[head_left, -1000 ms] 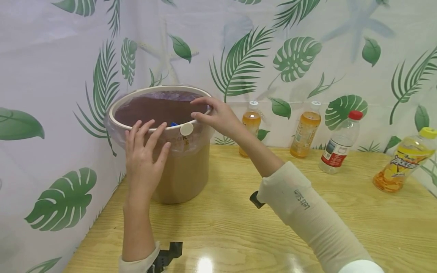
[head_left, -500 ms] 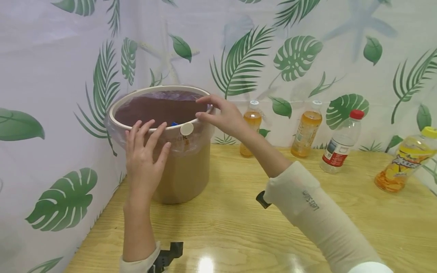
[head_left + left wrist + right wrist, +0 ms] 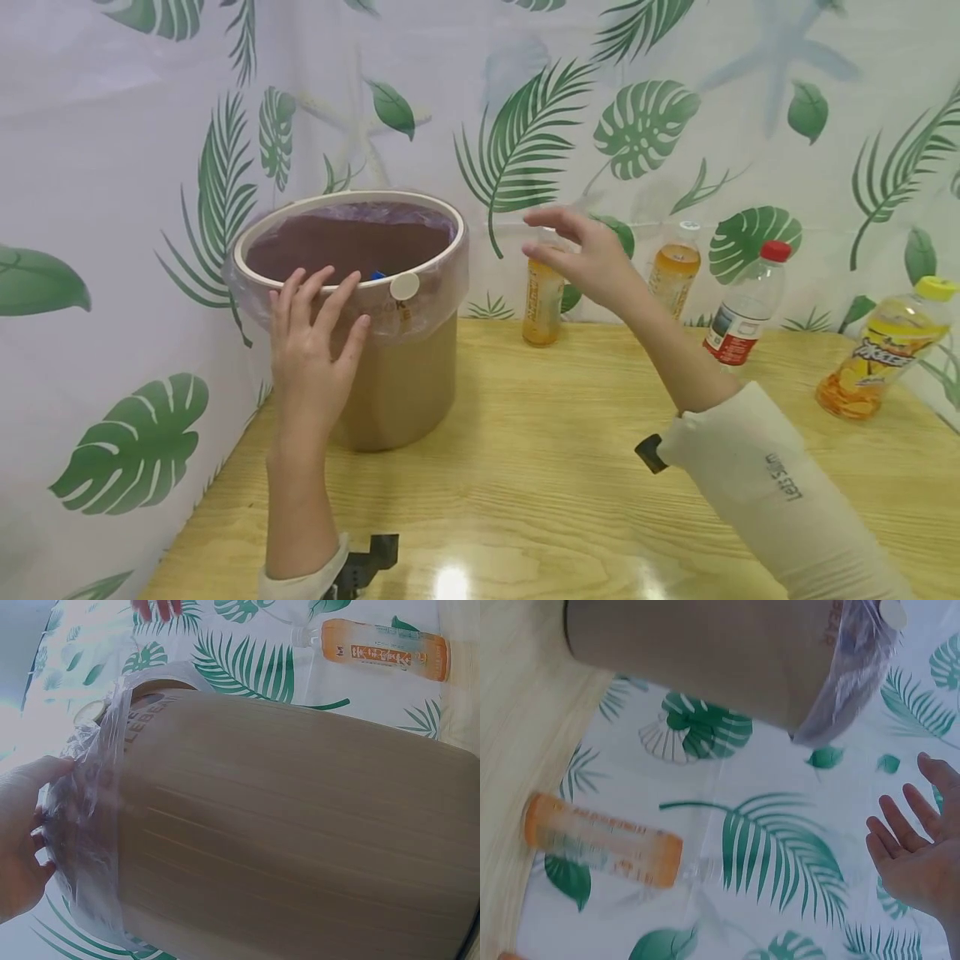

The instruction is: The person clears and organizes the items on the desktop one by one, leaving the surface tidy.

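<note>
While the left hand (image 3: 310,354) rests spread against the lined trash bin (image 3: 401,392), the right hand (image 3: 588,258), fingers parted, hangs right of it, holding nothing. A low sweep could topple the orange-drink bottle (image 3: 542,310) there

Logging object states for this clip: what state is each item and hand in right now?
Trash bin: upright, open-topped, lined
Clear plastic bag: folded over the rim
Blue object: inside bin, mostly hidden
Left hand: fingertips at bin's front rim
Right hand: in mid-air, empty, fingers apart
Orange-drink bottle nearer bin: standing
Orange-drink bottle farther off: capped, standing
Red-capped bottle: closed, standing
Yellow-capped bottle: closed, standing
</note>
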`<state>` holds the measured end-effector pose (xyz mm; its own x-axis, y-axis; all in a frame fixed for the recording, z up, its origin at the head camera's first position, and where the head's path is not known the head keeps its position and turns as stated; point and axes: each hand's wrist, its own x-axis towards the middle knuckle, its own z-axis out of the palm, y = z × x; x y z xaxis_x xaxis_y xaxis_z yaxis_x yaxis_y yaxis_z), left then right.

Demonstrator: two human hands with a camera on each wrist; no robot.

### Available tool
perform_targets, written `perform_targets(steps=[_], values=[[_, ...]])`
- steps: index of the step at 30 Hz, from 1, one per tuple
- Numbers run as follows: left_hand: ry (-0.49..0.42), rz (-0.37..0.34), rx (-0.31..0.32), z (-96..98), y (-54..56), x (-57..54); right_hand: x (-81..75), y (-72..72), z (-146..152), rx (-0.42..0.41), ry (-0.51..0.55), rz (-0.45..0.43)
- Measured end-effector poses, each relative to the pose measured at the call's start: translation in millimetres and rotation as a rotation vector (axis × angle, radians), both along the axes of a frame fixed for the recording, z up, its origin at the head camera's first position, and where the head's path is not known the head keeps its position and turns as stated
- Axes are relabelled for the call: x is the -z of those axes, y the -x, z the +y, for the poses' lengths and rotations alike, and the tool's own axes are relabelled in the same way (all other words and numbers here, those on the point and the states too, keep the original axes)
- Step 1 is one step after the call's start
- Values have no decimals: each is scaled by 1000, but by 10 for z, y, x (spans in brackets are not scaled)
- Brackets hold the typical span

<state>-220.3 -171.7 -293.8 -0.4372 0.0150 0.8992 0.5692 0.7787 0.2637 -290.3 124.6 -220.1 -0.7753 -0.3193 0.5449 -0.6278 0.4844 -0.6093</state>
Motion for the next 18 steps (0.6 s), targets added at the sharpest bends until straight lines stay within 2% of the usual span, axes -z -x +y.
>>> perform_targets(steps=[5,10,18], values=[[8,-4,-8,0,-10,-2,8,-152,421,90,2,-49],[-4,-13,0,15,-17,5,21,-325,887,206,-17,-57],[-3,-20,-11,10,-14,-7,159,-530,1592,365,-33,-93]])
